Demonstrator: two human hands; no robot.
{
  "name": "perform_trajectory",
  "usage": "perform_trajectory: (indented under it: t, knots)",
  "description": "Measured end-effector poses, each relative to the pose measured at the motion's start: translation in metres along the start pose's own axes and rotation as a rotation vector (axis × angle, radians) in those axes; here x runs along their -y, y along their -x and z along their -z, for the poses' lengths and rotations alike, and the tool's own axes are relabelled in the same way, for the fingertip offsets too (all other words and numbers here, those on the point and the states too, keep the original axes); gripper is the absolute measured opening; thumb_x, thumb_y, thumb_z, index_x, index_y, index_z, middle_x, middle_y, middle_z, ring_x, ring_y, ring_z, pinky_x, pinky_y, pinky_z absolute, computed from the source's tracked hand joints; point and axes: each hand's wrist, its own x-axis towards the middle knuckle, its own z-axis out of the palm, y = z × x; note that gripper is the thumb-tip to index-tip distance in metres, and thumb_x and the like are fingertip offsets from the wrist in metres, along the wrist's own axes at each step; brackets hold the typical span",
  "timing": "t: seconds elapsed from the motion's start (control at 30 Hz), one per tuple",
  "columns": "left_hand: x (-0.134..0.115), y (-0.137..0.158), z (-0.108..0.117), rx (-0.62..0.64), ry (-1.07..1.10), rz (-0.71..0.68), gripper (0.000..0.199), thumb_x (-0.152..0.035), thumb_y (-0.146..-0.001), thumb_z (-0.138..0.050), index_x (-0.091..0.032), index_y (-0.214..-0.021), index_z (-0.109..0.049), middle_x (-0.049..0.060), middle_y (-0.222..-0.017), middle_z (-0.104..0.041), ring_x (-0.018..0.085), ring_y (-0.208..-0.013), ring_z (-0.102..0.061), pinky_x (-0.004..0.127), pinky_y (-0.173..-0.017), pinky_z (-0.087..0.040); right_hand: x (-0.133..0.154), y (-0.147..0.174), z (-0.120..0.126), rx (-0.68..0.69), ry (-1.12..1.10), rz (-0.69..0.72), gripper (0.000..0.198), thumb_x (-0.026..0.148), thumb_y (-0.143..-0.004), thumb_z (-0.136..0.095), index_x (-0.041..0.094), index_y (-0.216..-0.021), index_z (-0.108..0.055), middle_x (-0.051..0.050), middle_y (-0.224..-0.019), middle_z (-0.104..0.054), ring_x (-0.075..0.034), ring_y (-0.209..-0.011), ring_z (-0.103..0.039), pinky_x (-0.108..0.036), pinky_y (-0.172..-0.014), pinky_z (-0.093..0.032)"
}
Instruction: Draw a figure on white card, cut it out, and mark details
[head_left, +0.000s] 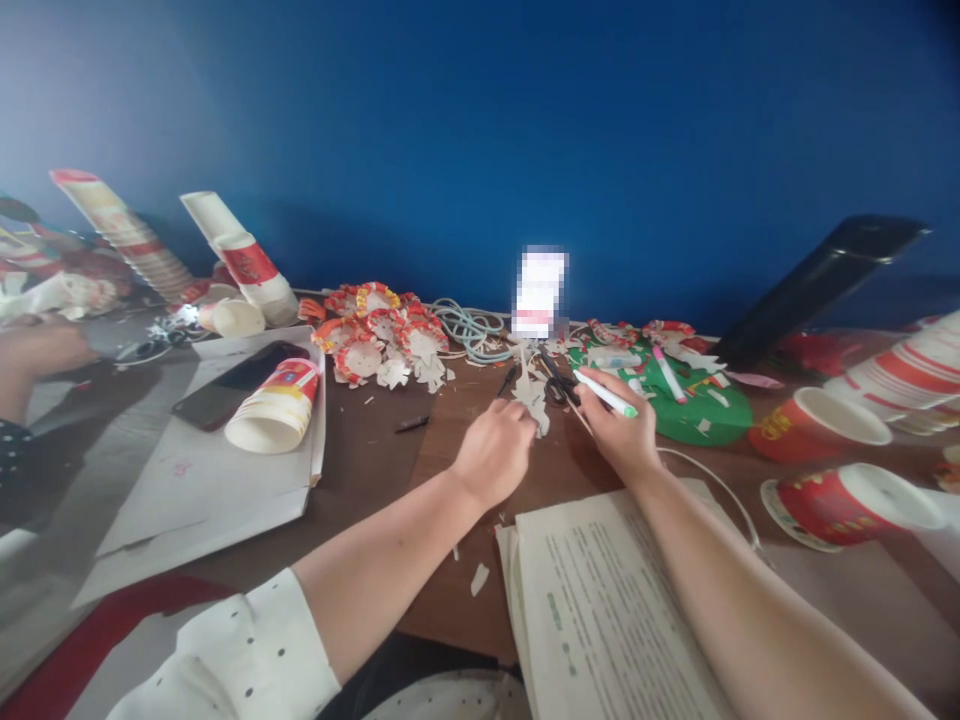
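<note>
My right hand (621, 425) is closed around a white marker pen (606, 393) with a green end, held slantwise above the table. To its left, my left hand (495, 450) has curled fingers against a white paper cutout (534, 398); the fingertips are partly hidden. Just beyond lie black-handled scissors (556, 385) and a small dark stick-like piece (507, 380). A lit phone (540, 292), blurred out, leans upright near the blue wall. On a green round sheet (701, 420) rest a pink-capped marker (669, 375) and paper scraps.
Red-and-white cup cuttings (382, 335) are heaped at the back. Paper cups (274, 408) lie at left; more cups (821, 425) stand right. Printed papers (615, 590) sit under my right forearm, beside a white cable (720, 485). Another person's hand (52, 355) is far left.
</note>
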Motion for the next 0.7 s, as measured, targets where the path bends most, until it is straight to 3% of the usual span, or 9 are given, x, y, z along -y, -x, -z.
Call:
perform_trajectory:
  t: [0.1,0.3,0.53,0.7]
  knots:
    - [-0.006,0.002,-0.004,0.05,0.02,-0.064,0.031,-0.014,-0.1,-0.041,-0.013,-0.105,-0.072,0.011,-0.11,-0.072,0.023,-0.109,-0.061,0.036,-0.097,-0.052,0.007,0.003,-0.001,0.043,0.009,0.013,0.033,0.04,-0.087,-0.067,0.02,-0.111,-0.077,-0.01,-0.099,-0.08,-0.021,-0.07,-0.074,-0.038,-0.073,-0.063]
    - [-0.013,0.003,-0.007,0.139,-0.066,-0.035,0.032,-0.016,-0.101,-0.039,-0.009,-0.115,-0.068,0.015,-0.121,-0.069,0.025,-0.113,-0.061,0.037,-0.096,-0.051,0.013,0.008,-0.004,0.187,0.061,0.019,0.029,0.041,-0.091,-0.064,0.023,-0.111,-0.076,-0.007,-0.093,-0.081,-0.022,-0.069,-0.075,-0.039,-0.075,-0.063]
    - [-0.024,0.008,-0.005,0.179,-0.068,-0.051,0.031,-0.023,-0.102,-0.042,-0.008,-0.114,-0.067,0.015,-0.114,-0.069,0.027,-0.106,-0.06,0.038,-0.09,-0.052,0.02,0.016,-0.006,0.245,0.303,-0.088,0.028,0.046,-0.09,-0.065,0.034,-0.111,-0.079,-0.003,-0.111,-0.08,-0.029,-0.103,-0.076,-0.042,-0.091,-0.06]
    - [-0.026,0.01,-0.003,0.2,-0.063,-0.05,0.03,-0.021,-0.101,-0.043,-0.008,-0.113,-0.068,0.015,-0.112,-0.069,0.027,-0.107,-0.06,0.038,-0.088,-0.053,0.025,0.016,-0.006,0.314,0.414,-0.158,0.03,0.046,-0.091,-0.063,0.033,-0.112,-0.079,-0.003,-0.112,-0.08,-0.029,-0.11,-0.074,-0.044,-0.101,-0.055]
